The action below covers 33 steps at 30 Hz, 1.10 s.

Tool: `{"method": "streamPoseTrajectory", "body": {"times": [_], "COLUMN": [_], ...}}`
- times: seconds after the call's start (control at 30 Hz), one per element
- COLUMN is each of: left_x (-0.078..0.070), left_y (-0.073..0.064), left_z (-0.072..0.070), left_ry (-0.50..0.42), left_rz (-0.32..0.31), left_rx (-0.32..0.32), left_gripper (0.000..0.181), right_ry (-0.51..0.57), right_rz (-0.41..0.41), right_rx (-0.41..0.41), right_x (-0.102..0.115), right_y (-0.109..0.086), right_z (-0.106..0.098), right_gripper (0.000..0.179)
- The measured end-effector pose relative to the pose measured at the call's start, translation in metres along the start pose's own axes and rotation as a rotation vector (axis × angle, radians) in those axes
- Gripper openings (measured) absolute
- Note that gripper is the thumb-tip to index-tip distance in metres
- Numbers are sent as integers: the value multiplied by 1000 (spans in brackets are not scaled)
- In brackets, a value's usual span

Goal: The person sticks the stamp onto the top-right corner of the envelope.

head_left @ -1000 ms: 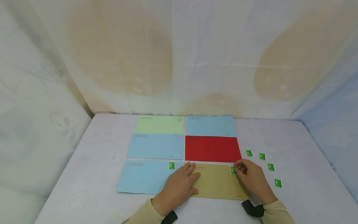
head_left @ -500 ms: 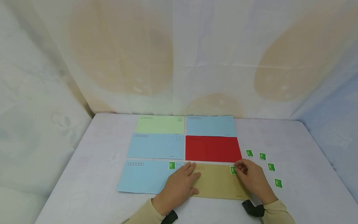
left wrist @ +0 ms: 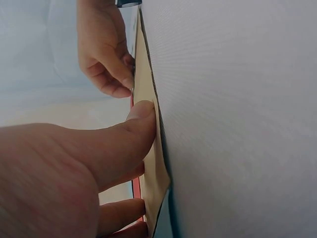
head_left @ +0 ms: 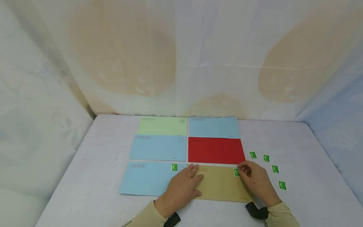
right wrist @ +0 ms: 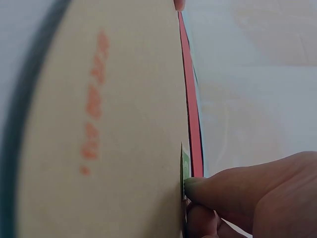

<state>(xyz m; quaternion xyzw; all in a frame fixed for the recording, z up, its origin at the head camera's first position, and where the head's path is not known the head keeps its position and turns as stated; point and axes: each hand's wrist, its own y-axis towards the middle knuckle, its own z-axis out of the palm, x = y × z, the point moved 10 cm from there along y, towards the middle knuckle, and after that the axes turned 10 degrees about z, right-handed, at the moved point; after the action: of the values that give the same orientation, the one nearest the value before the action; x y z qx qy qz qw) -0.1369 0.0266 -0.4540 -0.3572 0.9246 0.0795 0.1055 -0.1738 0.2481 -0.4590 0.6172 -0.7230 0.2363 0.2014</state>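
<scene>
My left hand [head_left: 181, 186] lies spread over the left end of a tan envelope [head_left: 219, 186], its thumb [left wrist: 141, 111] pressing near the front edge in the left wrist view. At that envelope's upper right corner, my right hand [head_left: 255, 179] pinches a small green stamp [head_left: 236, 171] by its right side. The right wrist view shows this stamp [right wrist: 185, 163] standing slightly up from the paper beside the thumb [right wrist: 213, 191]. Left of the tan envelope is a blue envelope [head_left: 144, 179] bearing another green stamp [head_left: 174, 167]; my left hand covers part of it.
Behind lie a red envelope [head_left: 215, 150], a blue one [head_left: 157, 148], a green one [head_left: 161, 126] and another blue one [head_left: 214, 127]. Several loose green stamps [head_left: 275, 169] are scattered on the white table [head_left: 309, 189] at the right. Patterned curtains [head_left: 215, 56] enclose the table.
</scene>
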Motion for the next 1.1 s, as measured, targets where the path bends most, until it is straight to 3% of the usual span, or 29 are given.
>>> {"method": "streamPoseTrajectory", "body": {"times": [1.1], "left_x": [0], "left_y": [0], "left_z": [2], "left_ry": [13], "left_rz": [4], "left_rx": [-3], "left_gripper": [56], "right_ry": [2], "right_rz": [-6], "right_rx": [11], "right_x": [-2], "right_y": [0], "right_z": [1], "right_gripper": [10]}}
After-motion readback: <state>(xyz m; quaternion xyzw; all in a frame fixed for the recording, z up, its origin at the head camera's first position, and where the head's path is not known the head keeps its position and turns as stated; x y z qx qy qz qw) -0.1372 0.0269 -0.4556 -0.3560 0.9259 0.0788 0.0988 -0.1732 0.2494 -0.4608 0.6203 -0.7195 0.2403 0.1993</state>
